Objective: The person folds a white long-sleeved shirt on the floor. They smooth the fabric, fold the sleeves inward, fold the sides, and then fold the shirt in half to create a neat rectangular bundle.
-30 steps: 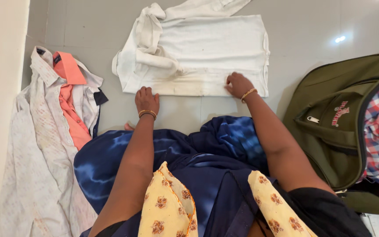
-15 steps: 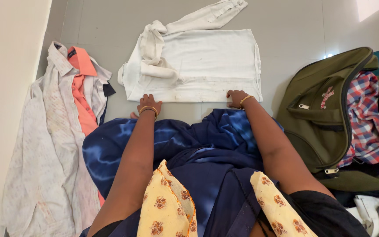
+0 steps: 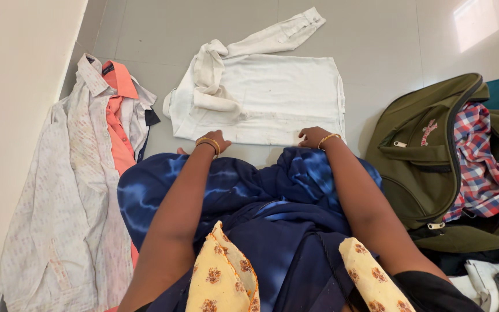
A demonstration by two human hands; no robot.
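head view is looking down at a person sitting on the grey floor (image 3: pixel 388 34), so the blue cloth over their lap is filling the near part. both arms are reaching out. the left hand (image 3: pixel 213 141) and the right hand (image 3: pixel 313 137) are resting at the near edge of the white shirt (image 3: pixel 272 98), lying flat on the floor in the middle. the fingers are curling down there, so i cannot tell if they are pinching the cloth or just touching it. one sleeve is bunching on top, one is sticking out far. more shirts (image 3: pixel 88 173) are lying by the left wall. a green bag (image 3: pixel 428 167) is sitting open on the right, a checked cloth (image 3: pixel 480 167) half hiding inside, partly cut off.
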